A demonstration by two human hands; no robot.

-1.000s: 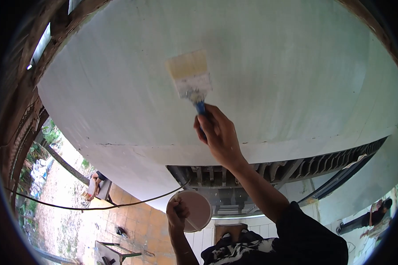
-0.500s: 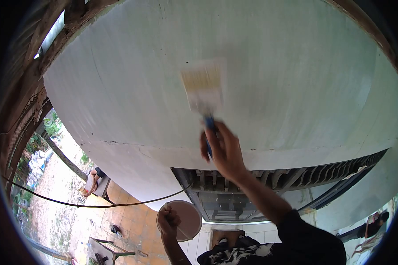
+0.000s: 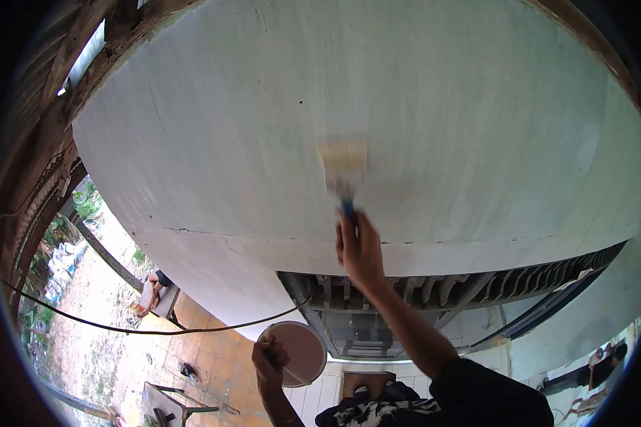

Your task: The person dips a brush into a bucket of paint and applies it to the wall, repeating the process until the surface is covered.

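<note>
A wide, pale-bristled paintbrush (image 3: 345,162) with a blue handle lies against the wall (image 3: 214,156), its bristles pointing up and a little blurred. My right hand (image 3: 361,249) is wrapped around that handle. Streaks of whitish paint over pale green cover the wall around the brush. Lower down, my left hand (image 3: 270,357) is closed at the rim of a round bucket (image 3: 305,354), gripping its thin handle. The bucket's inside looks pale pinkish-white.
A dark slatted vent and window frame (image 3: 434,292) sits below the wall. One black cable (image 3: 192,331) crosses at left. A small table (image 3: 165,406) stands on orange tiles. People are at far left (image 3: 155,290) and far right (image 3: 597,371). Wooden roof beams (image 3: 85,78) edge the top left.
My right hand has drawn the paintbrush down the wall and slightly right. My left hand and the bucket have stayed nearly in place. The person at far right has shifted a little.
</note>
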